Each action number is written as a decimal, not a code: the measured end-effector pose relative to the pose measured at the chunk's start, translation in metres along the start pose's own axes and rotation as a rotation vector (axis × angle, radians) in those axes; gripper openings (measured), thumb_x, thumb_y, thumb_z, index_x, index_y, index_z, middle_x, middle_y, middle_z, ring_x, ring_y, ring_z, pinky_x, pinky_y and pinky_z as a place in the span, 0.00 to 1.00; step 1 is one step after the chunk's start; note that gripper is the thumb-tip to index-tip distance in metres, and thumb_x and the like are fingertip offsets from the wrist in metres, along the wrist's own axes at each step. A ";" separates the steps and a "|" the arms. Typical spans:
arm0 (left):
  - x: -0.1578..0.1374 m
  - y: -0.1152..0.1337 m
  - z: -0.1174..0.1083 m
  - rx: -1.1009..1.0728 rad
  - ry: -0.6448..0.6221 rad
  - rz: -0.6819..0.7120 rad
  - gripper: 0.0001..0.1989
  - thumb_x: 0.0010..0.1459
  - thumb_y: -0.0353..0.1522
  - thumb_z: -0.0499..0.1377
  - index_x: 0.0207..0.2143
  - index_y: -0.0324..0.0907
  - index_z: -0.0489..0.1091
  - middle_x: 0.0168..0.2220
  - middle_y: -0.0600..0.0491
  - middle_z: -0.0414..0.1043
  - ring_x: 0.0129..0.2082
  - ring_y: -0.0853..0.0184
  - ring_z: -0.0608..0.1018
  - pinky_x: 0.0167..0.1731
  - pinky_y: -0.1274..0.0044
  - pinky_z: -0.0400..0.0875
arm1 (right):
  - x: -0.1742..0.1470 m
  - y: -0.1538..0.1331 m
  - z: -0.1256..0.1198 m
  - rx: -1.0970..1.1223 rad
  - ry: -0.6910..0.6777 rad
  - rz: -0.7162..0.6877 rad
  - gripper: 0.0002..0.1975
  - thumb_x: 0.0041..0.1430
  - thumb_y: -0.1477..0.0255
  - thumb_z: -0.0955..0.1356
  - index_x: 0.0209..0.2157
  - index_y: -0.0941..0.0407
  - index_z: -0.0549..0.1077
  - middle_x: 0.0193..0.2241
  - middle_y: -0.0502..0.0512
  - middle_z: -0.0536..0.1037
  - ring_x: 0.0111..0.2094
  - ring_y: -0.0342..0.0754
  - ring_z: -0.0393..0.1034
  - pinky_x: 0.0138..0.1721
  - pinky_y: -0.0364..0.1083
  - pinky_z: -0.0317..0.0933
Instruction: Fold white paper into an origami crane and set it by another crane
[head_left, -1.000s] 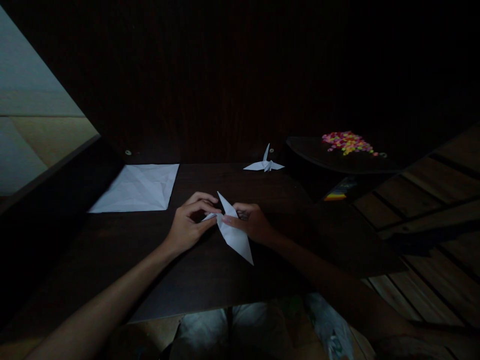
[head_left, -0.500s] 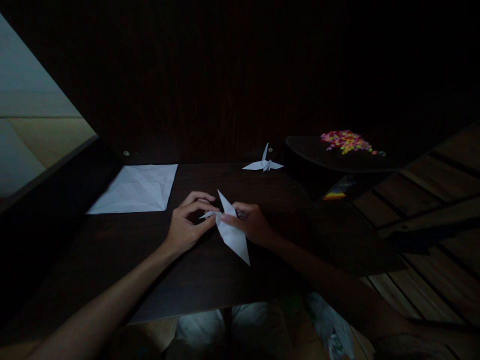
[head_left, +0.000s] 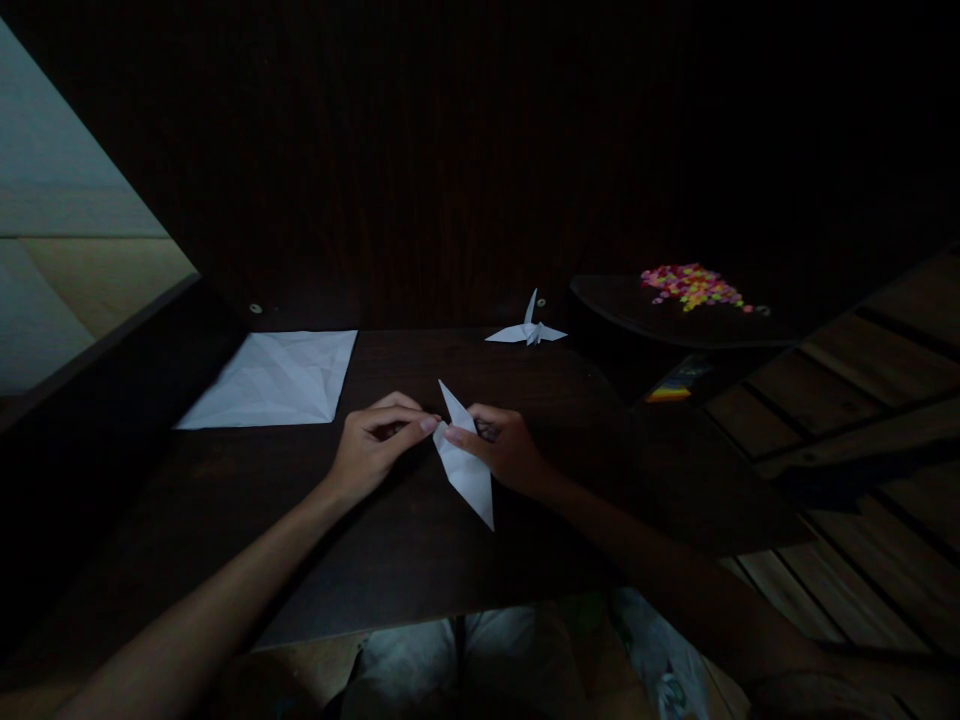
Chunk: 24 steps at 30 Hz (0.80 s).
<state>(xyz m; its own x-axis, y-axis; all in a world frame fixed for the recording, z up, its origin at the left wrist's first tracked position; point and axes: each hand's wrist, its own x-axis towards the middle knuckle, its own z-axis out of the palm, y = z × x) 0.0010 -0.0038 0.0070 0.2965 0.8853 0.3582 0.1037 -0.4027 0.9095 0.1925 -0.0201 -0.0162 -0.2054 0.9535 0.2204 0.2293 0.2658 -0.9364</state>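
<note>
A white folded paper crane (head_left: 466, 474) is held between my two hands above the dark table, its two long wing points running toward and away from me. My right hand (head_left: 504, 443) grips its body, thumb on top and fingers curled beneath. At the crane's left end, my left hand (head_left: 381, 440) pinches a narrow tip between thumb and index finger; the fingers hide that tip. Beyond my hands, a second white paper crane (head_left: 531, 333) stands at the back of the table with wings spread.
At the back left lies a creased white sheet of paper (head_left: 274, 378). A raised dark corner shelf (head_left: 600, 300) on the right bears a heap of small colourful pieces (head_left: 697, 287). A dark panel rises behind the table; a low side wall (head_left: 97, 350) bounds the left.
My left thumb and fingers have closed over the crane's narrow left tip, which showed before between them. The right hand keeps its grip, almost unmoved.
</note>
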 end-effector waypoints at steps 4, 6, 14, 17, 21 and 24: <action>0.000 0.000 0.000 -0.013 0.006 -0.044 0.07 0.53 0.35 0.64 0.29 0.41 0.79 0.29 0.51 0.74 0.29 0.68 0.74 0.27 0.78 0.66 | 0.000 -0.001 -0.001 -0.004 0.000 0.006 0.14 0.55 0.62 0.69 0.24 0.58 0.70 0.20 0.46 0.67 0.22 0.39 0.60 0.23 0.39 0.53; 0.000 0.000 0.001 -0.011 0.014 -0.061 0.08 0.52 0.36 0.64 0.29 0.40 0.78 0.29 0.51 0.74 0.29 0.68 0.74 0.27 0.78 0.66 | 0.000 -0.001 -0.001 -0.002 0.001 0.013 0.13 0.54 0.62 0.69 0.24 0.58 0.70 0.20 0.46 0.66 0.22 0.39 0.59 0.23 0.39 0.52; 0.000 -0.002 -0.001 0.009 -0.013 -0.049 0.09 0.54 0.36 0.63 0.33 0.40 0.78 0.30 0.51 0.74 0.27 0.70 0.73 0.25 0.80 0.64 | 0.001 -0.002 0.000 0.070 0.024 0.012 0.12 0.54 0.64 0.69 0.25 0.57 0.70 0.20 0.45 0.67 0.21 0.39 0.59 0.23 0.39 0.53; -0.001 -0.003 0.000 -0.019 -0.006 -0.061 0.09 0.52 0.35 0.64 0.35 0.40 0.77 0.28 0.53 0.74 0.26 0.71 0.73 0.25 0.81 0.65 | 0.002 -0.001 0.000 0.079 0.039 0.026 0.12 0.54 0.63 0.69 0.24 0.57 0.70 0.20 0.46 0.67 0.22 0.39 0.60 0.23 0.40 0.53; -0.001 -0.002 0.002 -0.061 0.005 -0.080 0.12 0.51 0.35 0.66 0.38 0.39 0.75 0.27 0.54 0.74 0.27 0.70 0.74 0.29 0.79 0.68 | 0.002 0.000 -0.001 0.059 0.043 0.027 0.12 0.54 0.63 0.69 0.24 0.57 0.70 0.20 0.46 0.67 0.22 0.39 0.60 0.23 0.39 0.53; 0.000 -0.001 0.001 -0.064 -0.010 -0.098 0.14 0.51 0.35 0.66 0.40 0.39 0.74 0.27 0.54 0.74 0.27 0.70 0.74 0.30 0.78 0.69 | 0.003 0.002 -0.002 0.065 0.029 0.023 0.12 0.54 0.64 0.69 0.25 0.57 0.70 0.21 0.46 0.68 0.23 0.40 0.61 0.24 0.40 0.54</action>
<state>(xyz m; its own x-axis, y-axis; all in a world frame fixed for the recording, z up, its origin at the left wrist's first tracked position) 0.0016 -0.0038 0.0054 0.2976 0.9173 0.2647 0.0717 -0.2980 0.9519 0.1942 -0.0162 -0.0163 -0.1730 0.9632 0.2056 0.1709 0.2349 -0.9569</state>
